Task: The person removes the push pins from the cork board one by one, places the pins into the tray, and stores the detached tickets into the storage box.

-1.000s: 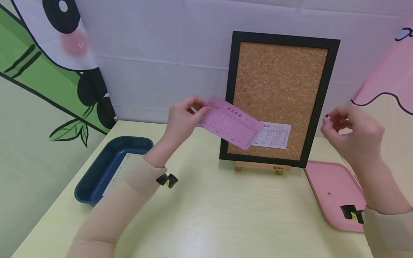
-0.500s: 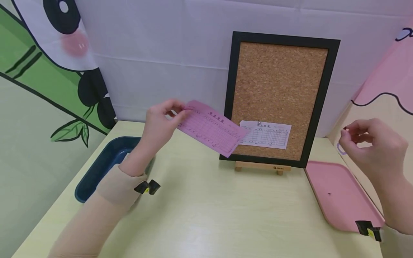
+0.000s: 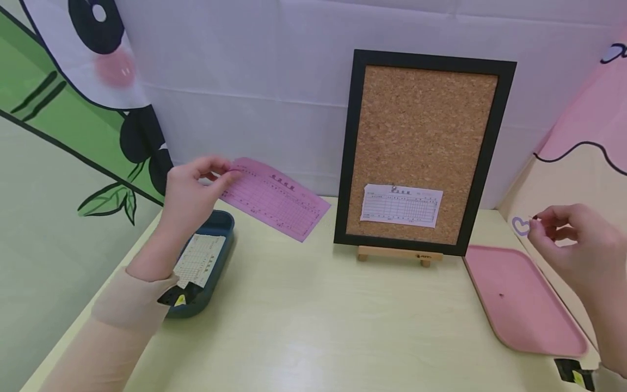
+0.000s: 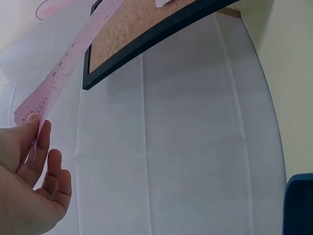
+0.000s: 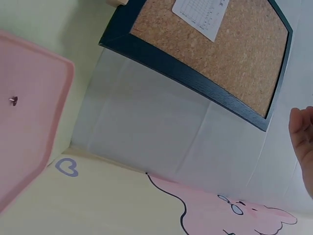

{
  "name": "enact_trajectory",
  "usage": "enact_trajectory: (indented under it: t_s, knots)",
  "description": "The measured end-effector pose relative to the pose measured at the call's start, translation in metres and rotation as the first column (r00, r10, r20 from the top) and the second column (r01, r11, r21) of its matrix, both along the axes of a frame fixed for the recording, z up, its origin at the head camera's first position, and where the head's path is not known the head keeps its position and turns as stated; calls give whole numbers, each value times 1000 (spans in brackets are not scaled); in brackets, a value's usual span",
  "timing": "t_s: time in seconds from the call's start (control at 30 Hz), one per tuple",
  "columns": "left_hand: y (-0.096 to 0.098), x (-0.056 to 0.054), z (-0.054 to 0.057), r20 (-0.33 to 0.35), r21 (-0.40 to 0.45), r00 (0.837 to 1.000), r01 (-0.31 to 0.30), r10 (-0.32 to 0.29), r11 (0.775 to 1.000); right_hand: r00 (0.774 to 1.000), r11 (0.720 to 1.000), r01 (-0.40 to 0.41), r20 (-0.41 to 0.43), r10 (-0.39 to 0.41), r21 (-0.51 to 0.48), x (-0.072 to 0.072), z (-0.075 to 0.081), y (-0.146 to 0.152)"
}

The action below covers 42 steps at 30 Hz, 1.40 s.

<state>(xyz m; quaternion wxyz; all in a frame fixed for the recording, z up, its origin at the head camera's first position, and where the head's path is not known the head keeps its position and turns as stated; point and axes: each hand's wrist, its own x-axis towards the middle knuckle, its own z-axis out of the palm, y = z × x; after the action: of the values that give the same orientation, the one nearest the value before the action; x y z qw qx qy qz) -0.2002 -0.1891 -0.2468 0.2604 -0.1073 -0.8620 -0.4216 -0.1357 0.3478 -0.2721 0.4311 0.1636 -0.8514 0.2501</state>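
My left hand pinches a pink printed receipt slip by its left end, in the air between the blue tray and the corkboard. The left wrist view shows the slip between thumb and forefinger, nearly edge-on. Over the pink tray, my right hand pinches a tiny dark pushpin at its fingertips. Low on the corkboard hangs a white receipt slip with a pin at its top edge. In the right wrist view only part of that hand shows.
A blue tray at the left holds another printed slip, partly covered by my left arm. One pushpin lies in the pink tray at the right. The corkboard stands on a small wooden easel against a cloth backdrop.
My left hand has moved left and slightly down with the pink slip, uncovering the white slip on the board. My right hand has moved right and down, away from the board.
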Motion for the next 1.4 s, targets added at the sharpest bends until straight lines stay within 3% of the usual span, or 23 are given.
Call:
enact_trajectory:
  t_s: [0.13, 0.3, 0.57, 0.9, 1.17, 1.4]
  knots:
    - [-17, 1, -2, -31, 5, 999, -19, 19, 1000, 999, 999, 36, 35, -37, 17, 3, -14, 11]
    - [-39, 6, -8, -27, -19, 995, -94, 94, 995, 998, 998, 52, 41, -53, 32, 4, -32, 24]
    - [-73, 8, -21, 16, -47, 983, -181, 182, 982, 971, 996, 93, 221, -91, -1, 9, -58, 40]
    - [-114, 6, -43, 58, -196, 955, -275, 291, 941, 946, 995, 99, 313, -87, -24, 13, -86, 56]
    - [-147, 0, -51, 97, -297, 946, -269, 309, 916, 927, 993, 117, 361, -105, -11, 11, -103, 74]
    - [-168, -9, -44, 121, -444, 973, -123, 196, 888, 899, 996, 88, 430, -87, 16, 8, -113, 87]
